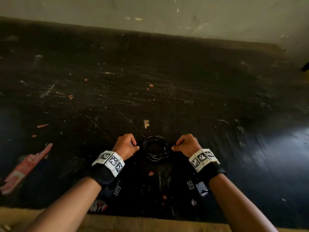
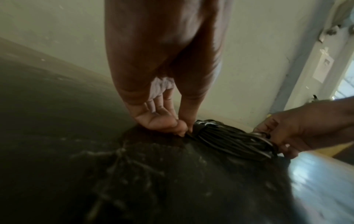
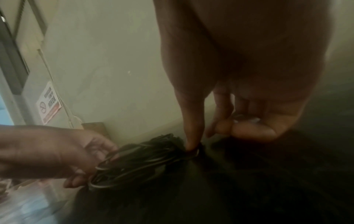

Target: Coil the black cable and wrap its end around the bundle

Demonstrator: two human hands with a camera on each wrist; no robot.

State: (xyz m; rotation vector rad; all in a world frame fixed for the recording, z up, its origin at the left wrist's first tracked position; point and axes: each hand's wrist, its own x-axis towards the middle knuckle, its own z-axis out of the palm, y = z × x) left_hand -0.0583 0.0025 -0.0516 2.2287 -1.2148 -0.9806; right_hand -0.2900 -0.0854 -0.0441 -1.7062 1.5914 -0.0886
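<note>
On the scratched, matte black counter (image 1: 167, 91), the left hand (image 1: 125, 147) pinches the left rim of the glossy black cable (image 1: 155, 150), a round coil of thin loops; the right hand (image 1: 187, 144) pinches its right rim

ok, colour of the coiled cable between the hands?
Black, with pale glints along its loops; the coiled cable shows best in the head view.

cable (image 1: 155, 149) end hidden in coil, wall sign (image 3: 48, 103) text blurred
</note>
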